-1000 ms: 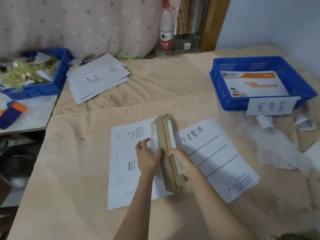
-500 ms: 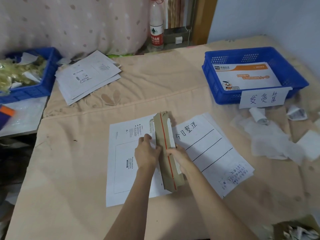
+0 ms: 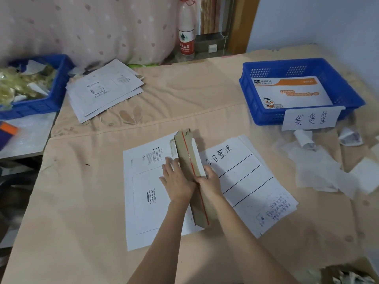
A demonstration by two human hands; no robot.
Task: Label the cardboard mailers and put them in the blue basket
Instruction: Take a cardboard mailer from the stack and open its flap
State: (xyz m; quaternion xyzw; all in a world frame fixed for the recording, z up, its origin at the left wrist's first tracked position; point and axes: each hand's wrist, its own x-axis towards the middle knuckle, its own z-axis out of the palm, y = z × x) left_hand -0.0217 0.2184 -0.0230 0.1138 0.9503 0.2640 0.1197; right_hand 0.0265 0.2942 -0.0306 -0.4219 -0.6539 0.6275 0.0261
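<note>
A white cardboard mailer (image 3: 143, 193) lies flat on the cloth in front of me. Its brown flap (image 3: 189, 160) with a red tear strip stands up along the right edge. My left hand (image 3: 177, 179) rests flat on the mailer, fingers against the flap's left face. My right hand (image 3: 209, 181) grips the flap from the right, at about its middle. The blue basket (image 3: 348, 93) sits at the back right with one white and orange mailer (image 3: 291, 93) inside and a handwritten paper sign (image 3: 310, 119) on its front wall.
A handwritten lined sheet (image 3: 252, 181) lies right of the mailer. More white mailers (image 3: 104, 89) are stacked at the back left. A second blue basket (image 3: 41, 103) holds yellowish scraps. Crumpled backing papers (image 3: 320, 171) litter the right side. A water bottle (image 3: 186, 31) stands behind.
My hands and the upright flap stay in nearly the same place. The left fingers have spread flatter on the mailer. The view has shifted a little.
</note>
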